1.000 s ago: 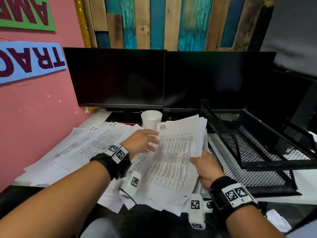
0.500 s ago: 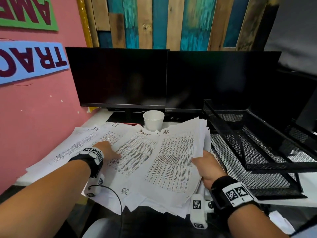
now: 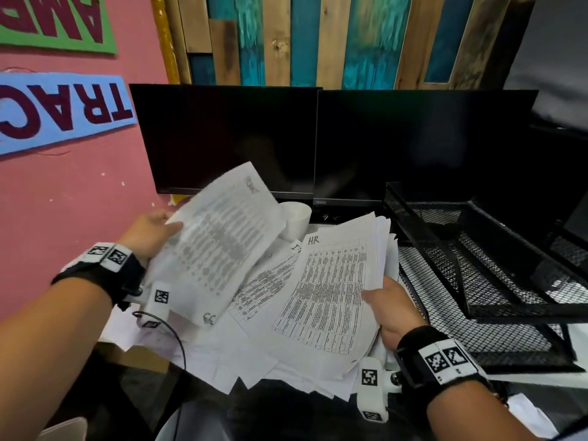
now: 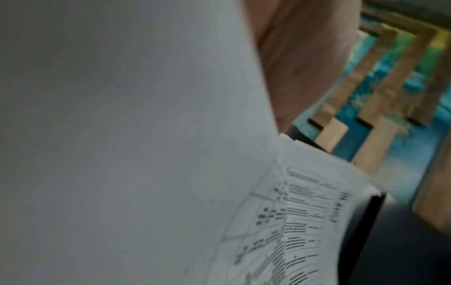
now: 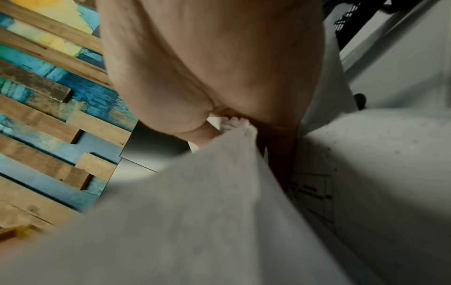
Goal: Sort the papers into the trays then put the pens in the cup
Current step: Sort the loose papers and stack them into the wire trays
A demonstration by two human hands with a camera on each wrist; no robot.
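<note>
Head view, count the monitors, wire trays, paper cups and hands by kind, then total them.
Black monitors: 2
Black wire mesh trays: 2
White paper cup: 1
Hands: 2, left hand, right hand
Total: 7

To your right, the black mesh trays (image 3: 496,281) stand open at the front, the upper one overhanging the lower, with open room between them. Two monitors (image 3: 318,141) wall off the back. The lifted sheet (image 3: 222,243) in your left hand (image 3: 149,230) covers part of the white cup (image 3: 297,218). Loose papers (image 3: 254,354) cover the surface between your arms. The pink wall (image 3: 73,202) closes the left side.
</note>
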